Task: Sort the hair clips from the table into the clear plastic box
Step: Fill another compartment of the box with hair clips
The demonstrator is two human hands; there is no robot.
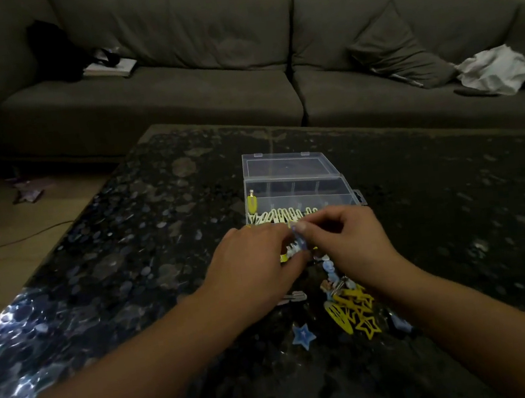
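Pick-up step: left hand [256,263] and right hand [350,240] jointly pinch a small blue hair clip [300,239] above the tabletop [127,250] centre, just before the open clear plastic box [297,191]; next, carry it into a compartment.

one clear plastic box [297,191] stands open on the one dark speckled worktop [127,250], with one yellow clip [252,202] hanging at its left end and one row of pale yellow clips [276,216] along its front edge, too closely packed to count. two hands meet over the pile, the left hand [256,263] and the right hand [350,240], with one small blue clip [300,240] between their fingertips. nearer lie one blue star clip [303,336], at least two yellow star clips [368,327] and one yellow oval clip [338,317]; behind are one grey sofa [173,87], one cushion [395,47] and one white cloth [494,69].
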